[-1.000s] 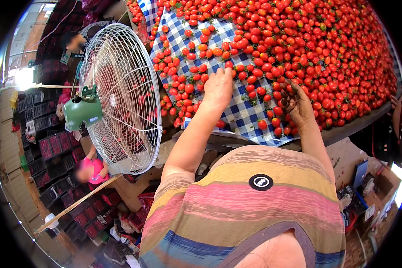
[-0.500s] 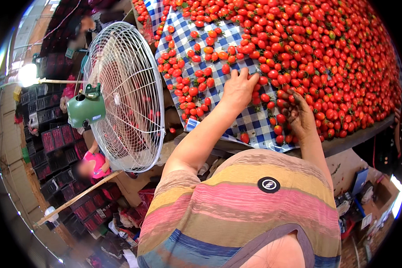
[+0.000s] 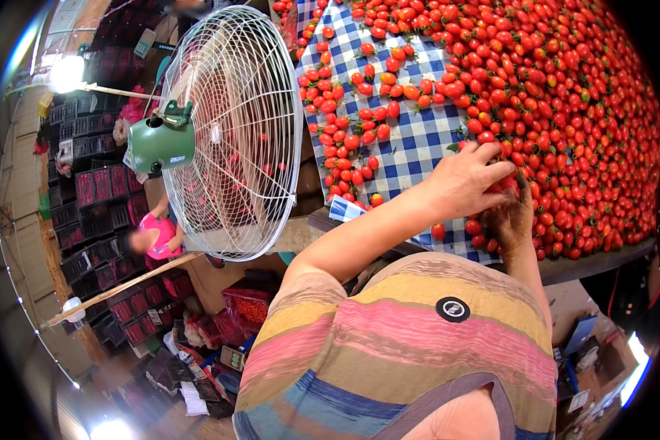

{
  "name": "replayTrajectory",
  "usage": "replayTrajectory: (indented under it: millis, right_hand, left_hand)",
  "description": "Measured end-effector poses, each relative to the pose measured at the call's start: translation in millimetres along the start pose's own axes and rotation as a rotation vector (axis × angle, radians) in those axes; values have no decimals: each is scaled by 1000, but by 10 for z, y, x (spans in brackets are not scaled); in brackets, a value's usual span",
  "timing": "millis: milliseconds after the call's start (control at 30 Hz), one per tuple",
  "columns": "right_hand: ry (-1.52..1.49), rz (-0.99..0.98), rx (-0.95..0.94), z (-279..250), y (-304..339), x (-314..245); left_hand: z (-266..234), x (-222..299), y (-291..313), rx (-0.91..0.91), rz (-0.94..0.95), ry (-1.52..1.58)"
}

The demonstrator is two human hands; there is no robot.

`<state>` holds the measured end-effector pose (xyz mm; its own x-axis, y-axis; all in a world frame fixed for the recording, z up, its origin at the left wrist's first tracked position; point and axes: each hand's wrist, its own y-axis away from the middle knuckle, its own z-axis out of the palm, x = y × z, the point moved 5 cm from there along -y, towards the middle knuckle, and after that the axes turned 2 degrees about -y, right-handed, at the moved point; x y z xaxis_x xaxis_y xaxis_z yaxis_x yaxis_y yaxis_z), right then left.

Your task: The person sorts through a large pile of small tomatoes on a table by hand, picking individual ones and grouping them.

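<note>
So the left hand sat around 2 o'clock, bent over the dirt-smudged right hand at 3; a red tomato showed between them, but I couldn't tell whose fingers had it; the left ones were curled, the right ones mostly hidden; a sloppy grip in that tight overlap could've dropped or squashed it; one loose tomato lay near the table edge, so a low sweep of the left forearm might've knocked it off; the other tomatoes spread from 12 to 3 on a checked cloth, and tugging that could've sent strays rolling; farther out, a big fan stood at 10, a person in pink at 9.
</note>
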<state>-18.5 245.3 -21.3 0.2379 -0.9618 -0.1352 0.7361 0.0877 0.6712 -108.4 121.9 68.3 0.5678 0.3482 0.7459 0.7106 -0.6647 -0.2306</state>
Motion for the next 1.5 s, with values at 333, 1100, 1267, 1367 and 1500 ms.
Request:
replayTrajectory:
  millis: [333,1100,1267,1367,1500]
  right_hand:
    - [-96,24,-160,-75,52,-33]
    - [-272,-596,-373,-805,1686,-1117]
    - [-369,-857,140,-2450,2401,-1215]
    - [-247,-903,671,-2735,2308,-1129]
    - [529,-872,998,-2600,2357,-1525]
  left_hand:
    - [-487,-1661,-23,114,-445,-755]
    - [-1165,-2732,-131,423,-456,-995]
    - [-1054,-2207,945,266,-704,-926]
    - [-924,-1798,1396,210,-775,-924]
    - [-472,-829,1278,-131,-397,-802]
